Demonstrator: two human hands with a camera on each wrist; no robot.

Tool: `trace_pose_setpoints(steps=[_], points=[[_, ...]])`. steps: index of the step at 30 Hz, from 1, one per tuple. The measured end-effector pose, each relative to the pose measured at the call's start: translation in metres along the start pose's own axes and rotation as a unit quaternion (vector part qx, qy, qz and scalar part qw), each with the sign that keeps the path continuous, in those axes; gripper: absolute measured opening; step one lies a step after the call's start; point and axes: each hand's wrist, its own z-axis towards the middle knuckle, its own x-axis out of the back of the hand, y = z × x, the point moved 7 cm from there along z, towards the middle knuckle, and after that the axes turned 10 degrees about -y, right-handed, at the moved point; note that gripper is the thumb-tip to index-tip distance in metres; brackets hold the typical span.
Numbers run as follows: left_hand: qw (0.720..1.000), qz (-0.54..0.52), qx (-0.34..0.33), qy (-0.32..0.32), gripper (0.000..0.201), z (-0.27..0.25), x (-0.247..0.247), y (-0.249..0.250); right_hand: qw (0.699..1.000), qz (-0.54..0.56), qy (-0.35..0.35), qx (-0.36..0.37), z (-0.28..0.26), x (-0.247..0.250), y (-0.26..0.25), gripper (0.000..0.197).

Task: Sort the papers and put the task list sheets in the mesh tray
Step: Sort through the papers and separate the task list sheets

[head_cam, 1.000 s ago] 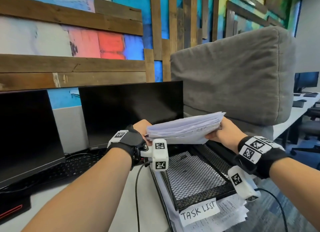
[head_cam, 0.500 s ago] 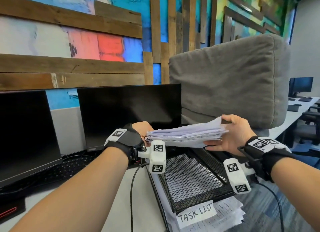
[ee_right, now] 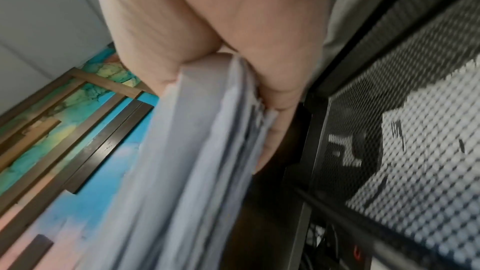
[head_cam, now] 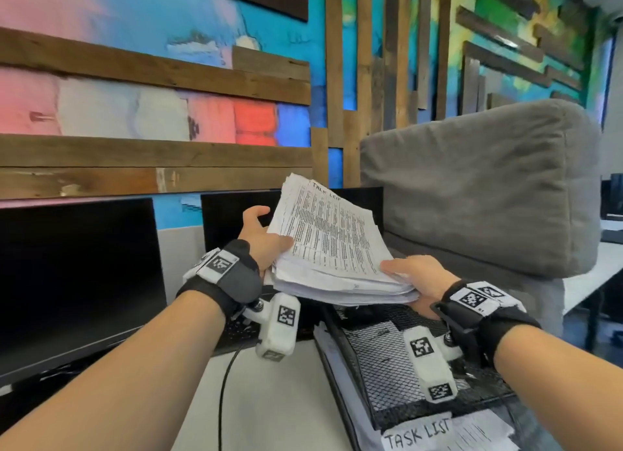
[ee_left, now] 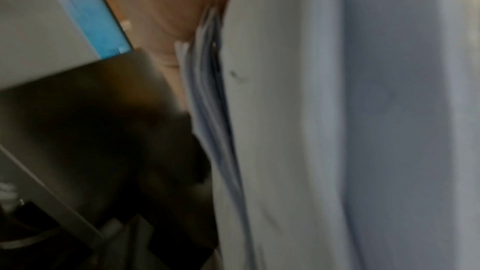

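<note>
A thick stack of printed papers (head_cam: 332,244), its top sheet headed TASK LIST, is held tilted up toward me above the black mesh tray (head_cam: 387,359). My left hand (head_cam: 261,239) grips the stack's left edge, thumb on the top sheet. At the near right corner my right hand (head_cam: 414,277) pinches it, thumb on top and fingers beneath. The left wrist view shows the stack's (ee_left: 285,130) edge against my palm. In the right wrist view the stack's (ee_right: 197,151) sheets sit between thumb and fingers, with the mesh tray (ee_right: 415,110) beside them.
The tray carries a handwritten TASK LIST label (head_cam: 418,435) at its front, with more sheets (head_cam: 478,430) under it. Two dark monitors (head_cam: 77,275) and a keyboard (head_cam: 236,329) stand to the left. A grey cushion (head_cam: 472,194) rises behind the tray. A black cable (head_cam: 224,390) crosses the desk.
The stack was lying nearly flat over the tray; now its far edge is lifted so the printed top sheet faces me. My right hand shifted to the near right corner.
</note>
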Motion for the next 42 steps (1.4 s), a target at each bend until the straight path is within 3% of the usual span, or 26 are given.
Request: trace_pose_setpoints(steps=[3,6,9,12,17,20,23,25,27,33,39,42], points=[[0.998,0.051,-0.024,0.006,0.076,-0.017,0.035,0.005,0.999,0.0,-0.046,-0.024,0.009,-0.034,0.005,0.017],[0.993,0.109,-0.039,0.006,0.069,-0.032,0.067,0.003,0.989,-0.066,-0.115,-0.06,0.014,-0.073,0.014,0.036],[0.985,0.167,-0.027,0.04,0.07,-0.048,0.1,-0.007,0.983,-0.089,-0.157,-0.032,0.029,-0.118,0.024,0.045],[0.975,0.204,-0.002,0.083,0.083,-0.057,0.134,-0.024,0.986,-0.064,-0.146,0.054,0.031,-0.16,0.017,0.03],[0.968,0.227,0.03,0.1,0.083,-0.073,0.163,-0.059,0.984,-0.043,-0.112,0.129,0.016,-0.204,0.014,0.036],[0.967,0.22,0.039,0.122,0.071,-0.086,0.17,-0.096,0.982,-0.023,-0.108,0.15,0.004,-0.221,0.032,0.037],[0.967,0.2,0.092,0.126,0.073,-0.101,0.173,-0.143,0.982,-0.076,-0.112,0.129,0.018,-0.24,0.077,0.039],[0.971,0.171,0.127,0.113,0.081,-0.111,0.171,-0.17,0.981,-0.112,-0.124,0.101,0.025,-0.248,0.106,0.061],[0.973,0.146,0.147,0.101,0.088,-0.115,0.171,-0.187,0.98,-0.119,-0.141,0.073,0.029,-0.253,0.125,0.07],[0.978,0.095,0.143,0.122,0.086,-0.115,0.172,-0.191,0.98,-0.07,-0.176,0.056,0.028,-0.253,0.124,0.068],[0.978,0.082,0.128,0.14,0.117,-0.108,0.176,-0.172,0.979,-0.002,-0.177,0.105,0.036,-0.247,0.084,0.063],[0.976,0.09,0.12,0.156,0.091,-0.103,0.181,-0.167,0.981,0.011,-0.152,0.122,0.04,-0.245,0.07,0.061]])
